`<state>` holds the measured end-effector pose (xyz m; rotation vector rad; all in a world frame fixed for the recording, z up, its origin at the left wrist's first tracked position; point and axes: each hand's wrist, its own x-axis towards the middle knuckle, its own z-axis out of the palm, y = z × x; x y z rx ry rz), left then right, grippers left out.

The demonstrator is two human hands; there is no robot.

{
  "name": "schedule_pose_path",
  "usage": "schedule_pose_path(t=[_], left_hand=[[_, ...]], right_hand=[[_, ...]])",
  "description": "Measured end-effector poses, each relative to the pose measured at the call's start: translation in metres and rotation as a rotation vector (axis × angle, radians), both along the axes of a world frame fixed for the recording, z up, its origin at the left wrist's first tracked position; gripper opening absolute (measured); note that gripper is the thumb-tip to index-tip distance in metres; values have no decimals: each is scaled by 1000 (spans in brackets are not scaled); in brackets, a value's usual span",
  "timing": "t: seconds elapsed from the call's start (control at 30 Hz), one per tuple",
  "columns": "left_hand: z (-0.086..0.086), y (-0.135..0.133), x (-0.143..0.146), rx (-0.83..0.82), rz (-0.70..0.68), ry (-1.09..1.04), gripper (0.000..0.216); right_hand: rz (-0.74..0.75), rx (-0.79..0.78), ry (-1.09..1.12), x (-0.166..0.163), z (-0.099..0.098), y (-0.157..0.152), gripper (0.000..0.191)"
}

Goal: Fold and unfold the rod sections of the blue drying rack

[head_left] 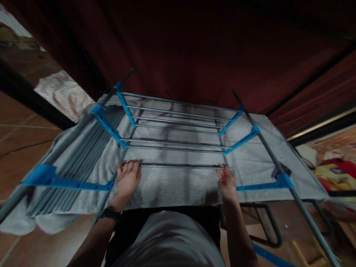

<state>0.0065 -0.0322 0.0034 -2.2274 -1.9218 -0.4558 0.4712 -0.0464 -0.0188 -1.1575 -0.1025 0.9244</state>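
A thin grey metal rod (pixel 178 166) lies level across the front of a rack frame, low over a light cloth. My left hand (pixel 129 178) has its fingers curled over the rod's left end, beside an upright of the frame. At the opposite end, my right hand (pixel 227 181) pinches the rod with thumb and fingers. Blue plastic brackets (pixel 107 128) join the rack's grey tubes, and several crossbars (pixel 178 121) span them farther back. Close to my left hand is a front left blue bracket (pixel 69 181); another blue bracket (pixel 258 187) is right of my right hand.
Several loose grey rods (pixel 83 159) lie side by side on the cloth (pixel 172 189) at left. A small dark object (pixel 280 171) sits behind the right tube (pixel 269 150). Dark red fabric (pixel 178 48) hangs behind. A chair's metal frame (pixel 267 226) shows below right.
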Motion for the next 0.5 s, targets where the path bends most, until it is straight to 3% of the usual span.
schedule_pose_path(t=[0.5], left_hand=[[-4, 10, -10, 1, -84, 29, 39]], right_hand=[[-15, 48, 97, -16, 17, 2, 17]])
